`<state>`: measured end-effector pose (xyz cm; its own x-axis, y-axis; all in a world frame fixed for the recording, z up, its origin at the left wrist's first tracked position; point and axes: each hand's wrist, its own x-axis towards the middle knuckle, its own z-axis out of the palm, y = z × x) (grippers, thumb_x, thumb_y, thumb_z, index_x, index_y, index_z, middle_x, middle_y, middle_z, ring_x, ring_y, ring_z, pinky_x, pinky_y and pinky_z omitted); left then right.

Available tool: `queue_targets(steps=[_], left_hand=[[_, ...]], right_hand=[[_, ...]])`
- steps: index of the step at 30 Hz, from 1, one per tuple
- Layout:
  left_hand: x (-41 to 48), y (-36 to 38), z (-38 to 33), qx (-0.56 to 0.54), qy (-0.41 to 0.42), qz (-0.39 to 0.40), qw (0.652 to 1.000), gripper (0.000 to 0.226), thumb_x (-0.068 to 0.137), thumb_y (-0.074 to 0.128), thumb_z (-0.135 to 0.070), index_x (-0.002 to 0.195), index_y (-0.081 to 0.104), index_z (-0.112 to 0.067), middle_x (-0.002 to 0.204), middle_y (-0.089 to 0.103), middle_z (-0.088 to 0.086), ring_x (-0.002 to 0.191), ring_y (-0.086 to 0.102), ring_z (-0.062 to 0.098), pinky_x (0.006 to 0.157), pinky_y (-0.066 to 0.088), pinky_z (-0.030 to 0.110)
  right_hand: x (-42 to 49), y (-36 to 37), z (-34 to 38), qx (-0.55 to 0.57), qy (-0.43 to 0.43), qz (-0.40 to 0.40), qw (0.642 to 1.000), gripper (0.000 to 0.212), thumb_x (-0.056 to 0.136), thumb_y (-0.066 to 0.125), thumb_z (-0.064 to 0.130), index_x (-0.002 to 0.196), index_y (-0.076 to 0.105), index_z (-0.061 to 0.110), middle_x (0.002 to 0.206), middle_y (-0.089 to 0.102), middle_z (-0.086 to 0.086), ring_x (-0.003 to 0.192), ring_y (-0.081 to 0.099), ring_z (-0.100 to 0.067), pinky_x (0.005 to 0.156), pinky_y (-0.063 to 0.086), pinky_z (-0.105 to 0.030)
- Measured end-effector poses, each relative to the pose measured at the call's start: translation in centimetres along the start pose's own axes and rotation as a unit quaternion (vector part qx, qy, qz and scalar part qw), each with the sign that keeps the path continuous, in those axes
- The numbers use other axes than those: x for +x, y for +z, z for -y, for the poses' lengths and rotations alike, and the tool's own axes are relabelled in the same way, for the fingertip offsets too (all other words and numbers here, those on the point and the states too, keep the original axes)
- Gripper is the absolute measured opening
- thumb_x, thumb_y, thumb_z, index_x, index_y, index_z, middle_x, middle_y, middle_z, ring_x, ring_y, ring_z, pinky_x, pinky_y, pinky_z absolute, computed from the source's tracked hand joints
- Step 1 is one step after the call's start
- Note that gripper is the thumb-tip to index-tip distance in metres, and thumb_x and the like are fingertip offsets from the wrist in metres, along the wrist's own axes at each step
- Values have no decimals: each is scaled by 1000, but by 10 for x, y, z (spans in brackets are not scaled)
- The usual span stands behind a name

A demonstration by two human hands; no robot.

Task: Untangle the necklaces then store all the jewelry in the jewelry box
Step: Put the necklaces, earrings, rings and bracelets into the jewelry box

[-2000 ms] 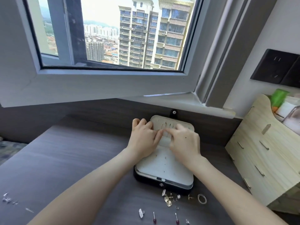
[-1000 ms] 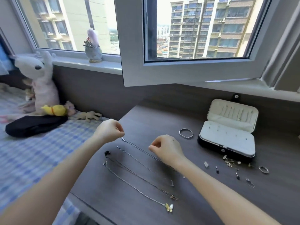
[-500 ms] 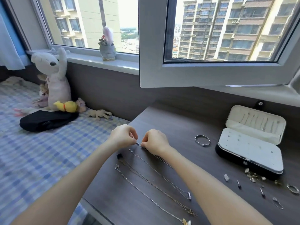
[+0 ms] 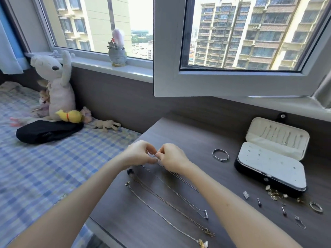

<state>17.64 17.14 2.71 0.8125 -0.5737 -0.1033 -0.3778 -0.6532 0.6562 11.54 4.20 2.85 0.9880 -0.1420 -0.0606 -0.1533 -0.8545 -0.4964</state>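
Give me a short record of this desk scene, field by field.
Hands: left hand and right hand pinch one end of a thin silver necklace chain
Other necklaces: thin metal chains laid out on the dark wooden desk
Box: black hinged jewelry box, open
Loose: round silver bangle, small earrings and studs, silver ring

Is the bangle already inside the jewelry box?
No, the bangle lies on the desk, apart from the open jewelry box.

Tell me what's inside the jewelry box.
The open box shows thin metal pieces in its lid and a few tiny studs on its white pad. Anything beneath the pad is hidden.
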Motion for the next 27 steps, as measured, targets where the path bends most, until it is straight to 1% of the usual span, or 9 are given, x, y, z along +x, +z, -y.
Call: queue_targets(steps=[5,9,13,15,17,19,22,25,27], left_hand=[[-10,-1,-25,-90,35,42,994,13,83,70,-28,78,70,-16,71,52,4,66,41,15,55,29,24],[-12,3,-43,-123,58,70,988,11,85,69,-23,85,70,-13,80,65,0,74,52,10,67,36,26],[-14,12,-66,-163,75,90,980,17,86,68,-23,90,67,-7,83,66,0,81,55,12,73,38,29],[-17,15,-80,-200,92,104,970,19,86,68,-21,91,66,-3,83,69,3,84,61,12,82,45,28],[-19,18,-95,-252,107,114,955,15,87,65,-14,93,64,0,77,67,4,77,63,13,82,51,26],[-21,18,-109,-285,121,112,944,7,88,62,-7,92,63,-1,71,65,4,70,61,14,78,55,29],[-22,15,-132,-283,153,105,941,6,88,62,-4,94,64,-4,72,62,6,67,59,15,74,55,31],[-23,9,-160,-282,191,117,933,6,88,61,-3,93,63,-4,72,59,6,64,54,17,66,51,27],[-24,6,-181,-269,217,127,930,4,88,61,-5,92,61,-4,71,58,5,60,51,15,60,47,23]], right_hand=[[-27,-27,-10,75,-6,-21,997,18,97,47,19,91,63,13,93,64,-7,87,56,-22,75,43,-31],[-46,-46,-25,175,5,-38,984,13,95,45,13,87,55,13,81,55,4,75,50,-14,63,40,-24],[-64,-63,-39,252,16,-60,966,22,94,45,10,75,54,16,88,66,-4,93,64,-26,87,51,-38],[-73,-74,-44,293,12,-66,954,25,95,42,5,74,53,13,81,66,-5,89,66,-27,90,53,-41],[-83,-86,-49,339,6,-68,938,29,96,37,0,72,51,9,73,63,-5,78,63,-23,85,55,-38],[-92,-98,-54,383,8,-73,921,31,97,37,-1,71,48,9,68,58,-6,67,58,-19,70,56,-31],[-105,-114,-62,407,16,-90,909,28,97,41,2,72,50,10,61,52,-3,56,49,-18,53,40,-26],[-118,-131,-68,405,3,-81,911,5,95,53,11,92,55,8,60,49,-2,51,45,-13,51,37,-24],[-127,-145,-72,370,-16,-42,928,20,91,59,18,108,56,9,65,49,-1,52,42,-11,49,33,-23]])
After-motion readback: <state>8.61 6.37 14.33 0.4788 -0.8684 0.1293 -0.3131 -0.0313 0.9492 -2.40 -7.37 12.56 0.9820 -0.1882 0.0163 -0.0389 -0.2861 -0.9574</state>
